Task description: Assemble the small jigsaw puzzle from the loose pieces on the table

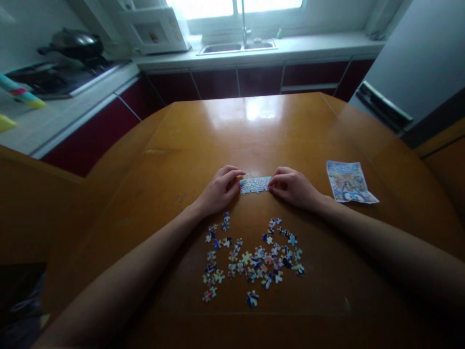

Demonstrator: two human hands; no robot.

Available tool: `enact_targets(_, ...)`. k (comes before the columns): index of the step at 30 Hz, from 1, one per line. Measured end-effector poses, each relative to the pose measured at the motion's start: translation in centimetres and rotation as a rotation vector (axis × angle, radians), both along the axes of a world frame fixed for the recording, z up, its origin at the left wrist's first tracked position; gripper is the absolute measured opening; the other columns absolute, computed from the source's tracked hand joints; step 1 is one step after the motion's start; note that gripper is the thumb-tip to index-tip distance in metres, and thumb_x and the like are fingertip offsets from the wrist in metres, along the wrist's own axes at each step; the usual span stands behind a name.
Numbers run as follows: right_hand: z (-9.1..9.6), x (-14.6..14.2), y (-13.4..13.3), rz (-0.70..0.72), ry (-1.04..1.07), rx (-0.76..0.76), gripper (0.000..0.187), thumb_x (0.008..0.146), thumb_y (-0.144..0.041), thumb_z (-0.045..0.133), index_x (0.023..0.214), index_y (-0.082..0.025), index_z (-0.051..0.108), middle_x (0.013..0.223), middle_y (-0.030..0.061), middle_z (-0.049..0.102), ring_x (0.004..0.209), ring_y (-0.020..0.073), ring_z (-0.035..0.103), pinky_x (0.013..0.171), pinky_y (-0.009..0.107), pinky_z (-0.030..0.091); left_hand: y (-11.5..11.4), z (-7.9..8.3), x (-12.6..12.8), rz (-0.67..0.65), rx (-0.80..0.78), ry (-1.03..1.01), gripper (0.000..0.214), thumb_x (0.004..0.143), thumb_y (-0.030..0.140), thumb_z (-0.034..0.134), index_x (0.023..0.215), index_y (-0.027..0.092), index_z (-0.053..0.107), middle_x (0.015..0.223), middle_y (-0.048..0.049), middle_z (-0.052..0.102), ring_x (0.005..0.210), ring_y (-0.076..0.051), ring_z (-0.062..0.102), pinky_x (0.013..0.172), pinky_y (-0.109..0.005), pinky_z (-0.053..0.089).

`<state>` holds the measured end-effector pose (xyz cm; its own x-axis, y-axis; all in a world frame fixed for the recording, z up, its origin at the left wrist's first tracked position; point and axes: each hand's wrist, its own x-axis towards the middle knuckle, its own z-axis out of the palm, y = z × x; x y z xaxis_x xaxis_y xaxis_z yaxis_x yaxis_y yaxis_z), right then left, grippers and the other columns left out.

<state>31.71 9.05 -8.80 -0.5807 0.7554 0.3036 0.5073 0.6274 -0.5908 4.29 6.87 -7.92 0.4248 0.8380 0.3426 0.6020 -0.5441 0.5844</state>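
Observation:
A short strip of joined jigsaw puzzle pieces [255, 185], pale blue and white, lies on the table between my hands. Its lower edge shows knobs and notches. My left hand [221, 190] is at the strip's left end, thumb and curled fingers against it and the index finger reaching over the top corner. At the other end, my right hand [293, 188] pinches the strip's right edge between thumb and fingers. Nearer to me, many loose jigsaw pieces [259, 261] are scattered in a rough heap, with a single piece [252, 298] apart at the front.
A creased picture sheet [347, 180] lies on the wooden table [174, 145], right of my right hand. Beyond the table are a sink [221, 48], a microwave [156, 30], a stove with a pan [78, 44] and a fridge [417, 63].

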Motion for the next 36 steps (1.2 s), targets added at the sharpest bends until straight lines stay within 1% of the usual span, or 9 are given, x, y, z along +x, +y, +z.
enact_targets(3, -0.12, -0.01, 0.08, -0.010, 0.025, -0.012, 0.013, 0.088, -0.024, 0.063, 0.083, -0.018, 0.073, 0.087, 0.0056, 0.064, 0.079, 0.0162, 0.056, 0.075, 0.032, 0.045, -0.02, 0.08, -0.02, 0.003, -0.006, -0.003, 0.024, 0.097, 0.019, 0.052, 0.119, 0.019, 0.063, 0.117, -0.0101, 0.062, 0.111, -0.021, 0.058, 0.101, -0.043, 0.050)
enact_targets(8, -0.66, 0.10, 0.35, -0.073, 0.120, -0.017, 0.016, 0.090, -0.028, 0.062, 0.086, -0.018, 0.073, 0.084, 0.0048, 0.063, 0.073, 0.0154, 0.055, 0.070, 0.032, 0.045, 0.04, -0.03, -0.19, 0.002, -0.006, 0.000, 0.022, 0.095, 0.019, 0.055, 0.115, 0.019, 0.064, 0.113, -0.0089, 0.065, 0.108, -0.021, 0.060, 0.099, -0.042, 0.050)
enact_targets(14, -0.83, 0.05, 0.29, -0.083, 0.088, 0.011, 0.015, 0.089, -0.032, 0.065, 0.094, -0.022, 0.074, 0.093, 0.0067, 0.065, 0.079, 0.0187, 0.059, 0.071, 0.035, 0.048, 0.12, -0.30, -0.30, -0.015, 0.010, 0.052, 0.023, 0.092, 0.023, 0.063, 0.115, 0.022, 0.064, 0.113, -0.0073, 0.068, 0.109, -0.023, 0.059, 0.098, -0.042, 0.049)
enact_targets(18, -0.81, 0.06, 0.31, -0.071, 0.062, 0.026, 0.017, 0.088, -0.033, 0.066, 0.099, -0.024, 0.074, 0.097, 0.0074, 0.065, 0.086, 0.0215, 0.062, 0.077, 0.038, 0.051, 0.06, -0.16, -0.16, -0.032, 0.030, 0.071, 0.023, 0.092, 0.024, 0.064, 0.115, 0.021, 0.064, 0.112, -0.0067, 0.069, 0.109, -0.023, 0.058, 0.099, -0.042, 0.048)
enact_targets(20, -0.83, 0.08, 0.37, -0.069, 0.057, 0.031, 0.016, 0.087, -0.033, 0.067, 0.099, -0.024, 0.074, 0.097, 0.0075, 0.065, 0.087, 0.0223, 0.062, 0.079, 0.039, 0.051, 0.02, -0.09, -0.11, -0.035, 0.032, 0.075, 0.023, 0.092, 0.025, 0.063, 0.115, 0.021, 0.064, 0.112, -0.0068, 0.069, 0.109, -0.023, 0.058, 0.099, -0.042, 0.047)
enact_targets(24, -0.88, 0.16, 0.45, -0.090, 0.083, 0.009, 0.017, 0.087, -0.031, 0.067, 0.101, -0.022, 0.074, 0.097, 0.0070, 0.065, 0.082, 0.0202, 0.062, 0.075, 0.037, 0.051, 0.01, -0.15, -0.16, -0.038, 0.032, 0.075, 0.024, 0.092, 0.024, 0.064, 0.116, 0.021, 0.064, 0.113, -0.0069, 0.069, 0.110, -0.023, 0.058, 0.099, -0.042, 0.047)
enact_targets(33, -0.55, 0.08, 0.27, -0.081, 0.085, 0.011, 0.014, 0.089, -0.030, 0.065, 0.095, -0.021, 0.074, 0.096, 0.0071, 0.065, 0.082, 0.0199, 0.062, 0.073, 0.036, 0.051, 0.06, -0.19, -0.24, -0.040, 0.028, 0.081, 0.025, 0.092, 0.024, 0.062, 0.117, 0.021, 0.064, 0.114, -0.0073, 0.068, 0.111, -0.023, 0.057, 0.099, -0.043, 0.047)
enact_targets(36, -0.60, 0.12, 0.31, -0.083, 0.091, 0.010, 0.014, 0.090, -0.031, 0.064, 0.096, -0.022, 0.074, 0.096, 0.0069, 0.065, 0.083, 0.0200, 0.062, 0.075, 0.037, 0.051, 0.01, -0.14, -0.20, -0.039, 0.028, 0.081, 0.025, 0.092, 0.025, 0.062, 0.117, 0.021, 0.064, 0.115, -0.0076, 0.068, 0.111, -0.023, 0.057, 0.100, -0.043, 0.047)
